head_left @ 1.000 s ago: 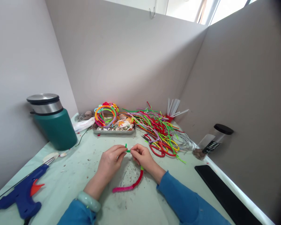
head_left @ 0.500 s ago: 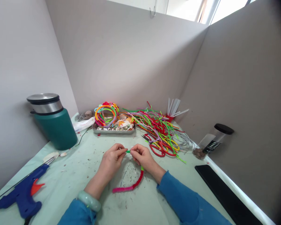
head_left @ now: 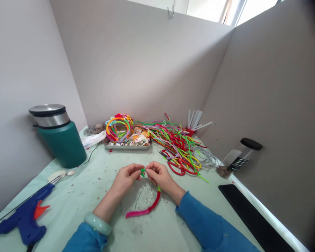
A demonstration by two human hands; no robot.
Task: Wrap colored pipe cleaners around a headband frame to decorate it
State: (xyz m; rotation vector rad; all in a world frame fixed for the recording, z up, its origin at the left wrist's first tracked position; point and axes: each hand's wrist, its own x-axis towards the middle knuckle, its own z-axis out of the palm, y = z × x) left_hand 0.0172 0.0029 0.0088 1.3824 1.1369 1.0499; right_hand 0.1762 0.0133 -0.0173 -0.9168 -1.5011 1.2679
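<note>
The left hand (head_left: 126,178) and right hand (head_left: 159,175) meet fingertip to fingertip over the table (head_left: 76,196). Each has thumb and forefinger pressed together, the left on the green tip (head_left: 142,171) and the right on the top of the arc (head_left: 147,207) just beside it. Pinching so close together probably keeps the thin, springy tip from slipping. The arc is a curved strip with a fuzzy wrap that runs green at the top, then red, then pink. Its pink end rests on the table between the forearms, likely taking the weight so the fingers only steer. A smooth pale bangle (head_left: 98,224) sits on the left wrist. Supplies lie at the back, seemingly clear of the elbows. A metal tray (head_left: 127,147) holds shells and bright hoops, and beside it are a loose pile (head_left: 177,138) of fuzzy wires and red scissors (head_left: 180,168). A blue glue gun (head_left: 23,218) lies at the left, near a green flask (head_left: 60,140) with a steel lid.
</note>
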